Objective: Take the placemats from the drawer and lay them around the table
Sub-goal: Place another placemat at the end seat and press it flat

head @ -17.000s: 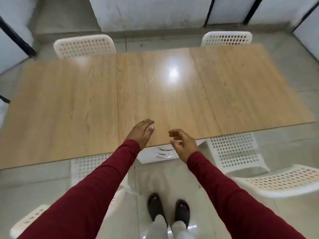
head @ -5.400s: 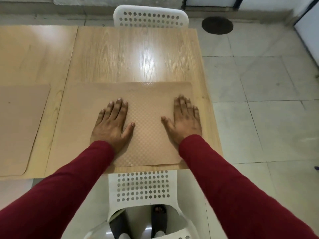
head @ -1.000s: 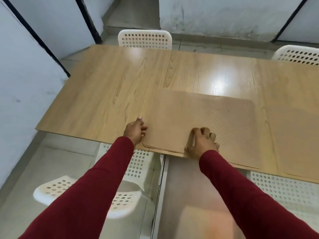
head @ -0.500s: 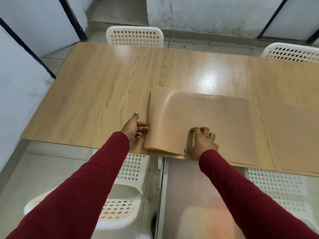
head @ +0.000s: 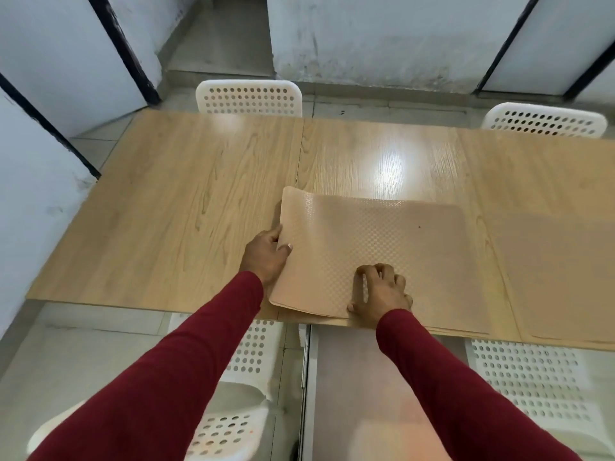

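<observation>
A stack of tan textured placemats (head: 382, 247) lies at the near edge of the wooden table (head: 186, 207). My left hand (head: 266, 254) grips the left edge of the top placemat, thumb on top, and that edge curls up off the stack. My right hand (head: 382, 291) presses down with bent fingers on the near part of the stack. Another tan placemat (head: 559, 274) lies flat on the table to the right. The drawer is not in view.
White perforated chairs stand at the far side (head: 249, 98) (head: 545, 123) and under the near edge (head: 246, 354) (head: 529, 374). A white wall with black frames (head: 40, 94) runs close along the table's left end. Bare tabletop spreads to the left of the stack.
My left hand has closed on the left edge of the top placemat and raised it further off the stack. My right hand stays pressed on the stack.
</observation>
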